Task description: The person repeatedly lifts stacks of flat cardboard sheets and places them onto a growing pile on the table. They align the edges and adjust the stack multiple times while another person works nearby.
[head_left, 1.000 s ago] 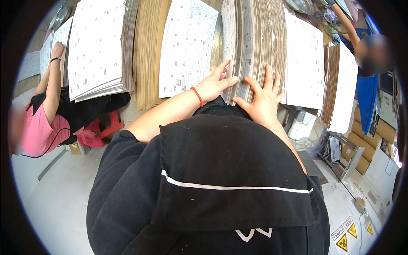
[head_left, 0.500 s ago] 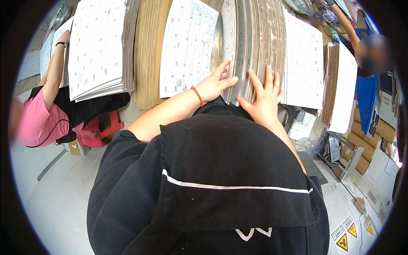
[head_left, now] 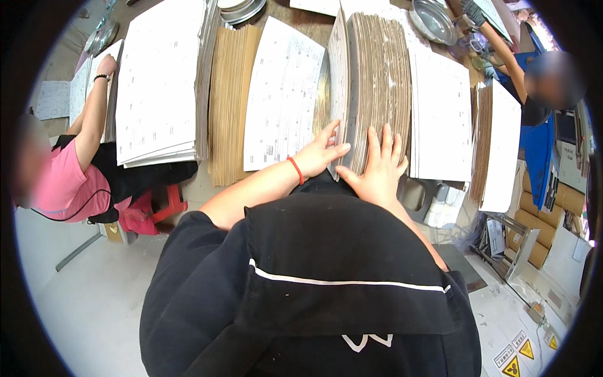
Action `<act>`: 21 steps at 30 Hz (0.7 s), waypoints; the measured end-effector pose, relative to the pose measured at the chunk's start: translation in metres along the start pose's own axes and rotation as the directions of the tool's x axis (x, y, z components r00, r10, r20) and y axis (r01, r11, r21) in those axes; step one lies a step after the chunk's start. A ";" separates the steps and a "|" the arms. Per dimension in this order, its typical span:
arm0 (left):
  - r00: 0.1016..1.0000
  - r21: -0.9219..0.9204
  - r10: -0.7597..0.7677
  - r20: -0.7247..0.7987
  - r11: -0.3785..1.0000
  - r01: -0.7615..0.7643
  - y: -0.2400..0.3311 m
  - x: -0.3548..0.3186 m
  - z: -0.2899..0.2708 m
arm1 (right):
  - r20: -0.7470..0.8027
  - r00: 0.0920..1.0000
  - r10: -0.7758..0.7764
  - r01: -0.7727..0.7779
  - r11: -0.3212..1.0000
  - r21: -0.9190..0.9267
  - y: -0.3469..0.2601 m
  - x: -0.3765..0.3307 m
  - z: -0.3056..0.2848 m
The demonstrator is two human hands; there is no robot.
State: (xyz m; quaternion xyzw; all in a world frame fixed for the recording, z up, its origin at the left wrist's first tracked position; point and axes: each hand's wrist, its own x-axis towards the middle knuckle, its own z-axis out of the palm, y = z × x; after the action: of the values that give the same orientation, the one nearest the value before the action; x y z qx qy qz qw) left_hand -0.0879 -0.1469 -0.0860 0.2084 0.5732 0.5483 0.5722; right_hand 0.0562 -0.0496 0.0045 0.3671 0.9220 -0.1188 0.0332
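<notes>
In front of me, a thick stack of thin boards [head_left: 380, 75] stands on edge, its brown edges facing up. Against its left side leans a board with a printed white face [head_left: 337, 81]. My left hand [head_left: 319, 154], with a red cord at the wrist, grips the near edge of that board, fingers on its left face and thumb over the edge. Flat across the near end of the thick stack lies my right hand [head_left: 380, 166], fingers spread and thumb reaching toward the left hand. It holds nothing.
To the left are a printed sheet [head_left: 282, 94], a tan stack [head_left: 233, 107] and a white-topped pile [head_left: 160, 94]. Printed sheets [head_left: 440, 113] lie right, with a metal bowl [head_left: 433, 22] behind. A co-worker in pink [head_left: 69, 182] sits left; another person's arm [head_left: 502, 56] reaches in at right.
The view has shifted, so the table sits lower in the picture. The grey face between the leaning board and the thick stack shows narrower. My right thumb is closer to my left hand.
</notes>
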 end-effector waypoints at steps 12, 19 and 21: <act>0.997 0.106 -0.045 0.058 0.994 0.038 0.009 -0.003 -0.001 | 0.044 0.999 0.021 -0.023 0.999 0.046 -0.006 -0.001 -0.005; 0.996 0.043 -0.070 0.046 0.997 0.068 0.008 0.000 0.005 | 0.014 1.000 -0.013 0.012 0.996 0.083 -0.007 -0.002 0.001; 0.994 0.055 -0.096 0.049 0.994 0.093 0.011 0.002 0.005 | -0.029 0.999 -0.014 0.018 0.992 0.127 -0.004 -0.004 0.002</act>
State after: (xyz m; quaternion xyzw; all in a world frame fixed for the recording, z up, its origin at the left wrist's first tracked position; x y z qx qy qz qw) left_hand -0.0881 -0.1396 -0.0758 0.2098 0.5817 0.4999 0.6064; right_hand 0.0565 -0.0555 0.0038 0.3627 0.9158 -0.1727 -0.0042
